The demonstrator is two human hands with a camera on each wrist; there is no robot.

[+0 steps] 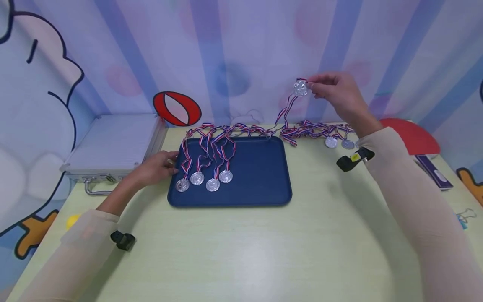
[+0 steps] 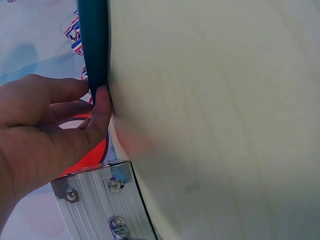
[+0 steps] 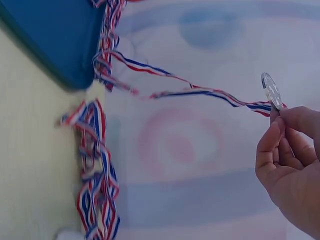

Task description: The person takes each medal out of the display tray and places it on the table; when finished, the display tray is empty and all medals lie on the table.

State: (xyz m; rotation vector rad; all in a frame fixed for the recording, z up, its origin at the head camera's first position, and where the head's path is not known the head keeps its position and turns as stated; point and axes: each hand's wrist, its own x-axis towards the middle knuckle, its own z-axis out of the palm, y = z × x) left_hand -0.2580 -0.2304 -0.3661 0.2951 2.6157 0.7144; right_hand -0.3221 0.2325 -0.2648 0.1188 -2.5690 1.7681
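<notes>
My right hand point(image 1: 336, 90) pinches a silver medal point(image 1: 300, 88) by its edge, raised above the back of the table. Its striped ribbon point(image 3: 215, 94) trails down toward the tray's far right corner. At the left, my left hand point(image 1: 157, 169) grips the rim of a dark blue tray point(image 1: 260, 176); in the left wrist view the thumb and fingers point(image 2: 75, 91) pinch that tray edge. Several silver medals point(image 1: 213, 184) lie on the tray's left half, with red, white and blue ribbons point(image 1: 205, 140) running over its back rim.
More medals point(image 1: 331, 142) with bunched ribbons point(image 1: 313, 130) lie at the back right. A silver case point(image 1: 113, 142) stands left of the tray. A red object point(image 1: 411, 136), a dark box point(image 1: 434, 172) and a binder clip point(image 1: 466, 216) are at the right. A patterned curtain hangs behind.
</notes>
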